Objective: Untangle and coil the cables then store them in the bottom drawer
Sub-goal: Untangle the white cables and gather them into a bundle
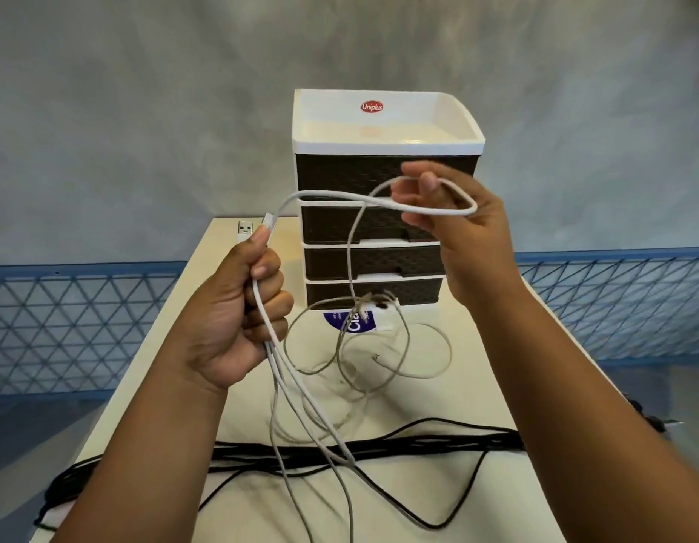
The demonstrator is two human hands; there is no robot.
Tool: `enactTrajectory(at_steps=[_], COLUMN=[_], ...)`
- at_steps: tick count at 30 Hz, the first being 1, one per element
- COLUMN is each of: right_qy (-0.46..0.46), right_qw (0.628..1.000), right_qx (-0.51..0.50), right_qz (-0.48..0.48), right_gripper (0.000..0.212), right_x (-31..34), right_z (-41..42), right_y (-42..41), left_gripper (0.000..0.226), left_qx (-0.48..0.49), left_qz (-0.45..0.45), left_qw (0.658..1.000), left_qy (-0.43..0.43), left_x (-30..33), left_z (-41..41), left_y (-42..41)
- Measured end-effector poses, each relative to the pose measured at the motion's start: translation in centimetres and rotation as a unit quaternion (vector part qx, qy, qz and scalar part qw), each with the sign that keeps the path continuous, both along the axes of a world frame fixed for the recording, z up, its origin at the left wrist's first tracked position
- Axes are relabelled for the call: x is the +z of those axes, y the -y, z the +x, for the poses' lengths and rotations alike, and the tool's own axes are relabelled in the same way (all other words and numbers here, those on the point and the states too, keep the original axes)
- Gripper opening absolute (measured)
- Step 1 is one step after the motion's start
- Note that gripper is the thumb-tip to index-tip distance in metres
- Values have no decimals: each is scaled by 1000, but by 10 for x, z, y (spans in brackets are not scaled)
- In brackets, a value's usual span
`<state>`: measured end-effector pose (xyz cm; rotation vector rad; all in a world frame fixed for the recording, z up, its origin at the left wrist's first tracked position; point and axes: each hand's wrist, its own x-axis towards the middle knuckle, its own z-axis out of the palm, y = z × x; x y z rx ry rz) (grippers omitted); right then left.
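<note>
Hands (238,307) (449,213) both grasping white cable (332,197), its loop stretched sideways, connector end upward

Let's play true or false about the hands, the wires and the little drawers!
1. The left hand grips white cable. True.
2. The right hand holds nothing. False: it pinches a loop of white cable.
3. The black cable lies on the table. True.
4. The bottom drawer is pulled wide open. False: it is pushed in.
5. The drawer unit has two drawers. False: it has four.
</note>
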<state>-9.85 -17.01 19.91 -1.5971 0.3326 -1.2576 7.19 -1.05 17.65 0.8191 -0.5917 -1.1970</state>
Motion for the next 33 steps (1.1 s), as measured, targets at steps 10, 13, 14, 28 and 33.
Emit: enactTrajectory(at_steps=[10,13,14,28,33], right_qy=[-115,-130,-170,-735,-720], right_qw=[956,930,921,661,692], right_qx=[150,159,150,122,39], right_qz=[227,305,317,89,34], right_gripper=[21,45,57,44,27], right_x=[-77,-92,-95,-144,-146], right_z=[-16,-27,-29,12,21], right_y=[13,17,19,-1,2], left_gripper=[41,42,42,38,39], left_qx=[31,10,5,-34,-16], left_qz=[63,88,94,147,157], left_qw=[997,995,994,986,983], left_qy=[21,43,50,77,93], left_x=[-23,-27,-28,-43,-43], left_z=[5,11,12,33,39], left_y=[7,6,6,7,6])
